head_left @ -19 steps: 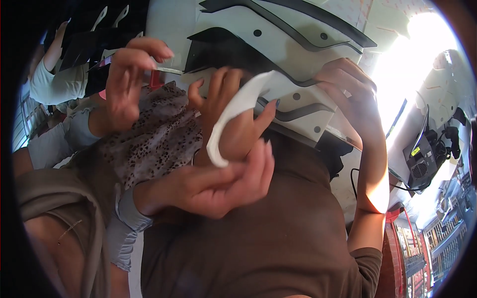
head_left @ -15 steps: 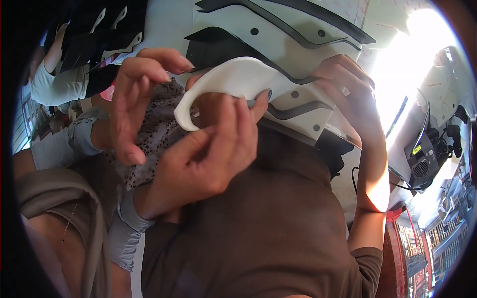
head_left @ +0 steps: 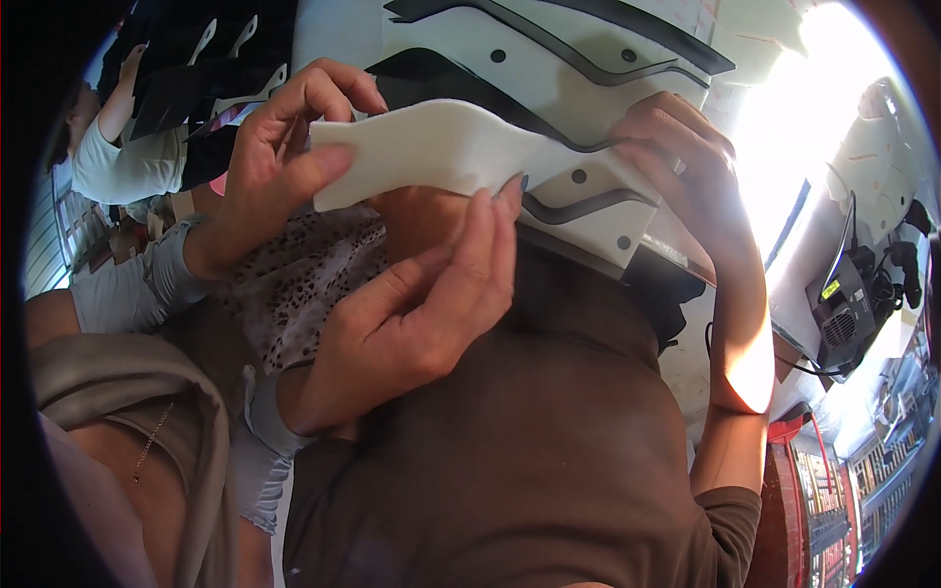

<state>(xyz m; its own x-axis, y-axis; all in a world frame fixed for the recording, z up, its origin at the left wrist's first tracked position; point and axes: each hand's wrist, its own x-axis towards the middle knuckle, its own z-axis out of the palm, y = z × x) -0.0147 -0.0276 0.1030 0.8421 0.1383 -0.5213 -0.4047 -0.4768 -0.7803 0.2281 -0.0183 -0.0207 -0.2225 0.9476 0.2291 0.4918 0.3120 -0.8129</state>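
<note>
A white, wavy, flexible strip (head_left: pixel 421 142) is stretched across in front of me. At its right end the fingers of my right hand (head_left: pixel 676 147) are closed; the strip blends there into the pale board behind. My left hand (head_left: pixel 423 218) shows only as a patch of skin below the strip, its fingers hidden. A co-worker on my left pinches the strip's left end with one hand (head_left: pixel 279 147). The co-worker's other hand (head_left: pixel 421 314) touches the lower edge near the middle, fingertips together.
Dark wavy strips (head_left: pixel 549 54) lie on a white board (head_left: pixel 608 113) marked with black dots. A black device (head_left: pixel 841 318) with cables stands at the right. Another person (head_left: pixel 127 162) and dark hanging pieces (head_left: pixel 181 98) are at the far left.
The strip's left end, curled toward the co-worker's lower hand before, now lies flattened out to the left. The co-worker's upper hand, spread apart before, has taken hold of that end.
</note>
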